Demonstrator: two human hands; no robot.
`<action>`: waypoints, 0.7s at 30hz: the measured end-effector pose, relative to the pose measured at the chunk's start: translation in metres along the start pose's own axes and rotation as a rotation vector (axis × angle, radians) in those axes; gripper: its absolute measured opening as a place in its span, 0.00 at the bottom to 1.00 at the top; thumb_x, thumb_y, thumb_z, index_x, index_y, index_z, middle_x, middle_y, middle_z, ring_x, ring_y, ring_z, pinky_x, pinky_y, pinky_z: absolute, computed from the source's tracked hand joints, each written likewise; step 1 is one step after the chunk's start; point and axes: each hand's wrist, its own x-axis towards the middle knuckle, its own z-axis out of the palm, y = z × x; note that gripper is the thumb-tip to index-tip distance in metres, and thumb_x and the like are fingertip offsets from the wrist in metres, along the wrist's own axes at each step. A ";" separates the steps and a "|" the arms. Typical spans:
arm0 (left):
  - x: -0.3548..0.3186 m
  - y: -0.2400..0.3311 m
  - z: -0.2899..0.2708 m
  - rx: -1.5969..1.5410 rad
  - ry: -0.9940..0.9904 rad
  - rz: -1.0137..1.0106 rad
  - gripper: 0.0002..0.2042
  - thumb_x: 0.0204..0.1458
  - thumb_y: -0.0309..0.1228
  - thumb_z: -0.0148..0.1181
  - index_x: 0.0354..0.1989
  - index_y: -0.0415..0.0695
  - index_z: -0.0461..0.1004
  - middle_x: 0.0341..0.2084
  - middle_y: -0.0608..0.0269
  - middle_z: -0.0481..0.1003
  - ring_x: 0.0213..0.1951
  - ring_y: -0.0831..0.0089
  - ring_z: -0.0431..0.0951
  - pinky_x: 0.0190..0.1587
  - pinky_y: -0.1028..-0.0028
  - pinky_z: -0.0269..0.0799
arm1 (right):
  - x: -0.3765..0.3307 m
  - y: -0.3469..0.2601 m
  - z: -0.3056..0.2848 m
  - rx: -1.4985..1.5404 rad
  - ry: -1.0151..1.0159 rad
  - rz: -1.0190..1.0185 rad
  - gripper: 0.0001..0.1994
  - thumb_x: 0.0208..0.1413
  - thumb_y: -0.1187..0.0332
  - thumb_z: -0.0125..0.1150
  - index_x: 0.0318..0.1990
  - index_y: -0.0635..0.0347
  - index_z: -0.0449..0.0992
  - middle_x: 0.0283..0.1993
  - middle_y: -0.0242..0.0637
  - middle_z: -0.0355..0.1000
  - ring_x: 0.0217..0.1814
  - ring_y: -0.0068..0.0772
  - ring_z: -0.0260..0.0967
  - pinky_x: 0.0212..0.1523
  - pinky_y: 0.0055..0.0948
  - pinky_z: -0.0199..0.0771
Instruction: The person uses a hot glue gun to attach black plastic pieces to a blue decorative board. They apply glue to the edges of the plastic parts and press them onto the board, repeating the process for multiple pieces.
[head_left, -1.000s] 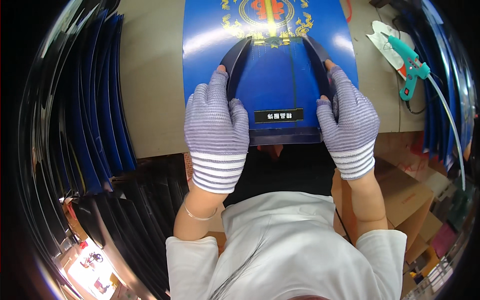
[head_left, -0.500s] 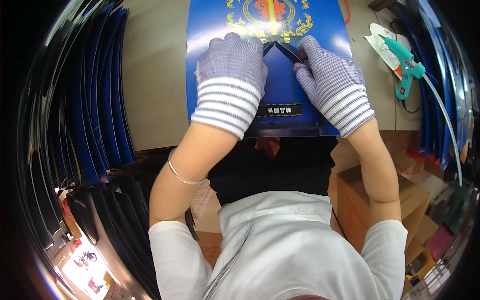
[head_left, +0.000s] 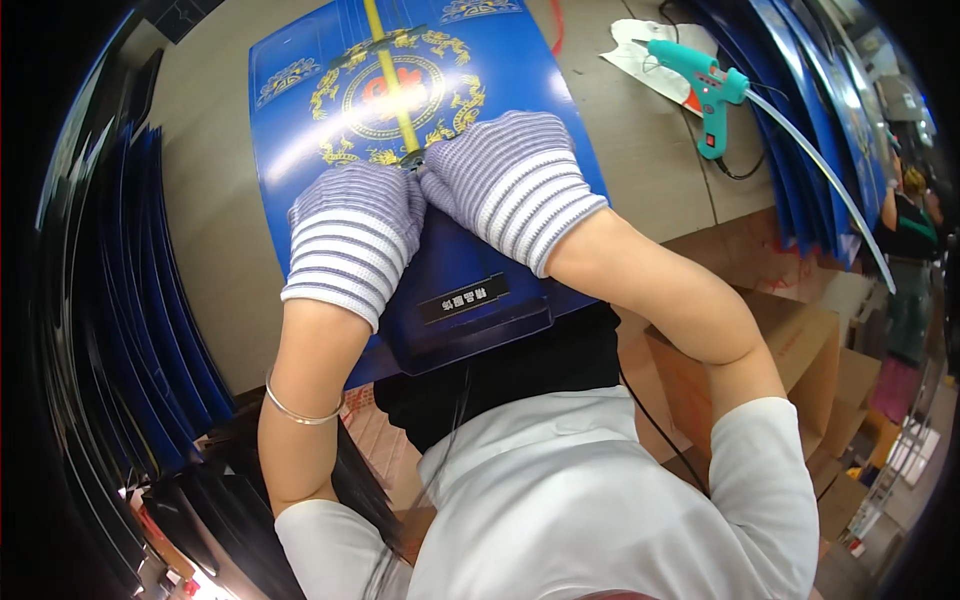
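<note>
A glossy blue printed panel with gold dragons and a red emblem lies on the table, tilted in front of me. Down its middle runs a yellow strip, ending near my hands. My left hand and my right hand, both in grey-and-white striped knit gloves, are closed and meet at the strip's near end. A small dark piece shows between the fingertips; most of what they grip is hidden. Below them, a black label sits on the blue surface, above a raised blue flap at the near edge.
A teal glue gun with a long white glue stick rests partly on white paper at the right. Folded blue panels stand along the left; more blue panels are at the right. Cardboard boxes stand below the table's right side.
My hands have come together over the strip's near end; before, they were apart with dark pointed pieces between them. The view has shifted and the panel now appears tilted, farther left.
</note>
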 end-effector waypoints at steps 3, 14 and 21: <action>-0.003 -0.003 0.018 -0.088 0.208 0.131 0.12 0.58 0.35 0.55 0.41 0.40 0.77 0.36 0.46 0.77 0.41 0.49 0.77 0.45 0.58 0.74 | -0.019 0.014 0.005 0.126 0.105 0.049 0.16 0.61 0.51 0.51 0.34 0.51 0.79 0.27 0.44 0.77 0.31 0.46 0.77 0.33 0.44 0.75; -0.070 -0.057 0.095 -0.836 0.852 0.126 0.12 0.59 0.30 0.58 0.47 0.35 0.77 0.45 0.51 0.77 0.50 0.59 0.77 0.56 0.66 0.70 | -0.107 0.207 -0.020 0.744 0.596 0.454 0.20 0.55 0.66 0.69 0.51 0.71 0.75 0.34 0.32 0.76 0.34 0.19 0.71 0.40 0.20 0.72; -0.066 -0.057 0.101 -0.898 0.917 0.110 0.11 0.60 0.28 0.56 0.47 0.36 0.77 0.43 0.52 0.77 0.48 0.59 0.77 0.56 0.65 0.69 | -0.050 0.235 -0.011 0.611 0.396 0.607 0.28 0.49 0.41 0.68 0.35 0.63 0.83 0.28 0.32 0.75 0.29 0.23 0.66 0.36 0.25 0.68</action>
